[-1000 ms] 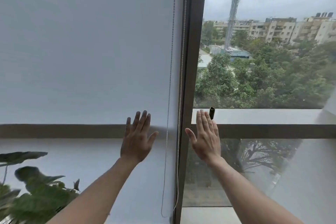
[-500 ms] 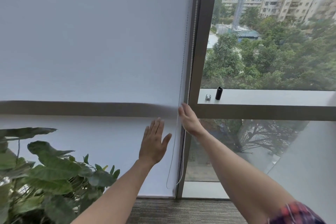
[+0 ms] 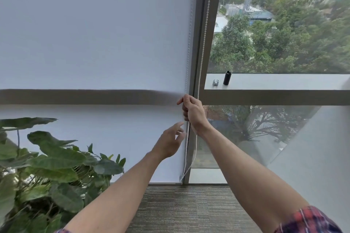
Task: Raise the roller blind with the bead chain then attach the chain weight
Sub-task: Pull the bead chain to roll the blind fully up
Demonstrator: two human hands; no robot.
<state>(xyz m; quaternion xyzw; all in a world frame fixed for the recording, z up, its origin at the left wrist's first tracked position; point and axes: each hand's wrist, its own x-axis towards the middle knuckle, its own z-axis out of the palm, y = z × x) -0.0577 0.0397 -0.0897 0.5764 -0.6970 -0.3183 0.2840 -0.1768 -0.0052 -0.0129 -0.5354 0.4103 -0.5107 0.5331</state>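
- White bead chain (image 3: 203, 47): long axis near vertical, two strands beside the window mullion (image 3: 198, 43), loop hanging low near the floor.
- Right hand (image 3: 193, 113): fingers closed on the left strand, at the mullion.
- Left hand (image 3: 169, 143): fingers loosely spread, empty, just left of the chain.
- Black chain weight (image 3: 227, 77): upright on the sill right of the mullion, beside a small clip (image 3: 215, 82).
- Roller blind (image 3: 94, 34): fully lowered, left of the mullion.

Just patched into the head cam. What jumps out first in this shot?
The right hand is closed around the bead chain beside the window frame, with the left hand open just below it. The white roller blind covers the left pane down to the floor. A black chain weight stands on the ledge.
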